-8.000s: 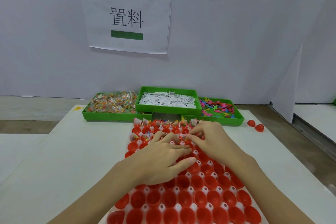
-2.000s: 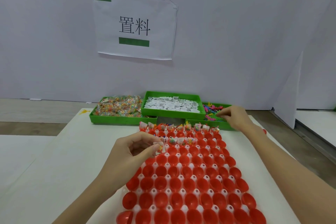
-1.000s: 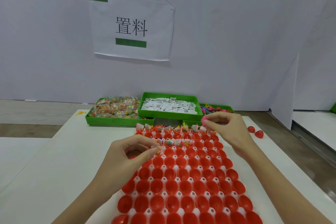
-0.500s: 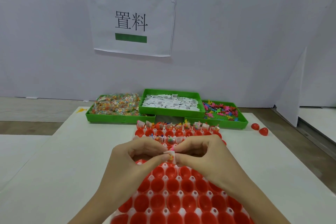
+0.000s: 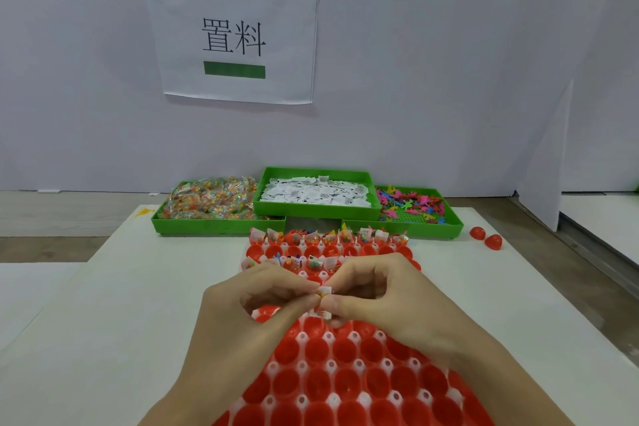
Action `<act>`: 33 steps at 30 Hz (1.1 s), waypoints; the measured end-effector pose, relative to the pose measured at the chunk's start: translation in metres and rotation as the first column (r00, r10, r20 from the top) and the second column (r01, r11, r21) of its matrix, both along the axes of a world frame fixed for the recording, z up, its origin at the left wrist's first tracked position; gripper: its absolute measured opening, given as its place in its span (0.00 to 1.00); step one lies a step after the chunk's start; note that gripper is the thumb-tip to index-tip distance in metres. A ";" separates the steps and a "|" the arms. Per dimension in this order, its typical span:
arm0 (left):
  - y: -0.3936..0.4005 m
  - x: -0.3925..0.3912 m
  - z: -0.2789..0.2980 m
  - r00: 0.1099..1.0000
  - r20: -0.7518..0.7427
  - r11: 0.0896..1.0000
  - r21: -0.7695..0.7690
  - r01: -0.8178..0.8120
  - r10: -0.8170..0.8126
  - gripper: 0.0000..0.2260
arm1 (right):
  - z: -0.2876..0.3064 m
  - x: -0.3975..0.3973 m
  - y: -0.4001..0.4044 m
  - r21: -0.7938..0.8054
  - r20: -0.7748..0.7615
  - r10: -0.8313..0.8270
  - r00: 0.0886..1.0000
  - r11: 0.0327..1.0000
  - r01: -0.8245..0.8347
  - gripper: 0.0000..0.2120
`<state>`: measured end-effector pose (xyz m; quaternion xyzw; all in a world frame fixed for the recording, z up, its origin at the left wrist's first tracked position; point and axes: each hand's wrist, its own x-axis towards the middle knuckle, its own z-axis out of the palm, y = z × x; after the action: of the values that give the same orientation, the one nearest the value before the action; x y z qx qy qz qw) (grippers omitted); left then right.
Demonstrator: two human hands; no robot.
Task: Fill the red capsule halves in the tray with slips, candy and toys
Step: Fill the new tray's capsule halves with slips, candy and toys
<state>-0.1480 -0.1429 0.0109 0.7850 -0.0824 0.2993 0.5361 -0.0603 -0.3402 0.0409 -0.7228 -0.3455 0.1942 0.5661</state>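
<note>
The left hand [image 5: 249, 315] pinched a small white slip [image 5: 325, 290] at its fingertips — the right hand [image 5: 387, 301] pinched the same slip from the other side. Both hovered over the tray [image 5: 345, 377] of red capsule halves [image 5: 318, 382], whose far rows — nearest the green bins [image 5: 316, 209] — were filled.

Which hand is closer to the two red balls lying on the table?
Right. The right hand is on the same side as the two red capsule halves; the left hand is farther away, across the tray.
</note>
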 end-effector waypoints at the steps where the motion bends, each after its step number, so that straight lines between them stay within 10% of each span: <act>1: -0.001 0.001 0.000 1.000 -0.012 1.000 -0.026 0.007 -0.007 0.08 | 0.000 0.002 -0.002 -0.004 -0.025 0.019 1.000 1.000 -0.019 0.07; 11: -0.016 0.021 0.001 0.965 -0.250 0.971 0.200 0.131 -0.079 0.14 | -0.007 0.045 -0.032 0.057 0.014 -0.259 0.966 0.964 0.258 0.04; 19: -0.035 0.057 0.000 0.895 -0.444 0.439 0.796 0.417 -0.043 0.30 | -0.039 0.078 -0.045 0.007 0.300 -0.491 0.818 0.859 0.513 0.04; 33: -0.033 0.066 -0.009 0.887 -0.461 0.382 0.813 0.439 -0.040 0.29 | -0.045 0.086 -0.029 -0.206 0.523 -0.384 0.761 0.810 0.550 0.03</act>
<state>-0.0825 -0.1760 0.0017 0.9668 -0.2431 -0.0274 0.0735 0.0259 -0.3694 -0.0039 -0.8992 -0.2343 -0.0734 0.3622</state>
